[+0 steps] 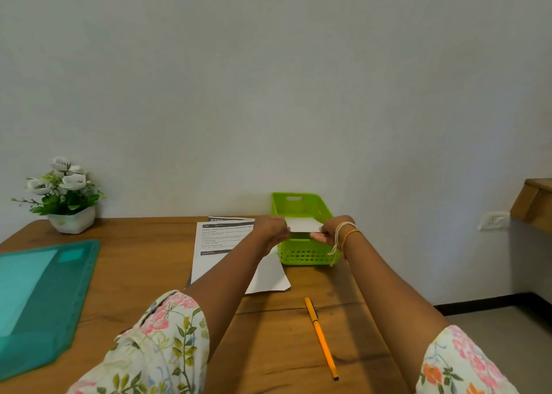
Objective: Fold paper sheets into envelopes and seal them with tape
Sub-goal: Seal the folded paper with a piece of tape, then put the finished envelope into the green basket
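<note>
Wooden table (277,343), folded paper (302,225) over green basket (307,253)

Your wooden table (125,277) carries a teal mat (41,298) left, potted flowers (64,196) far left, printed sheets (221,244), a green basket (307,250) and an orange pen (321,338) near right.

Both arms are stretched forward, almost straight. The left hand (271,229) and the right hand (330,233) are close together, each with fingers pinched at the same height.
</note>
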Available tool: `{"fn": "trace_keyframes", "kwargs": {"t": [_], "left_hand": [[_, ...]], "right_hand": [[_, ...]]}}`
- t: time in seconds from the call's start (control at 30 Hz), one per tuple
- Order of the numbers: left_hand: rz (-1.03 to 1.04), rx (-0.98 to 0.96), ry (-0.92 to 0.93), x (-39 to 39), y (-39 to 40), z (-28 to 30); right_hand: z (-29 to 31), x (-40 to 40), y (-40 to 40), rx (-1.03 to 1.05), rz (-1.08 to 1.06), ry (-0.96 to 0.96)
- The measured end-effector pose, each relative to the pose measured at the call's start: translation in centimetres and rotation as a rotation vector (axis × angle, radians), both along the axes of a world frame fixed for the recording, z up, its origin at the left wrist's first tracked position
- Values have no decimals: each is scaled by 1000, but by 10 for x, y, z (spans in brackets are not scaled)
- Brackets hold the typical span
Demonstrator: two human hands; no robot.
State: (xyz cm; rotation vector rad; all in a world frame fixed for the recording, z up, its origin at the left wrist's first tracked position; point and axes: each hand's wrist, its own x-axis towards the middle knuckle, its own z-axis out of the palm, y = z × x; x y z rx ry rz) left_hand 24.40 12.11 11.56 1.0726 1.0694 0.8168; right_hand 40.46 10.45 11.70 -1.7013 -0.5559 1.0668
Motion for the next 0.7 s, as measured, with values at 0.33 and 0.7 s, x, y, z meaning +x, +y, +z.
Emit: {"fn": "trace_keyframes", "kwargs": {"t": [0.33, 0.7], "left_hand": [[121, 260, 179, -65, -15, -41], [236, 825, 799, -163, -88, -80]], "right_hand": [[-29, -26, -39, 114, -193, -609], [-82, -173, -99, 374, 149, -917]]}}
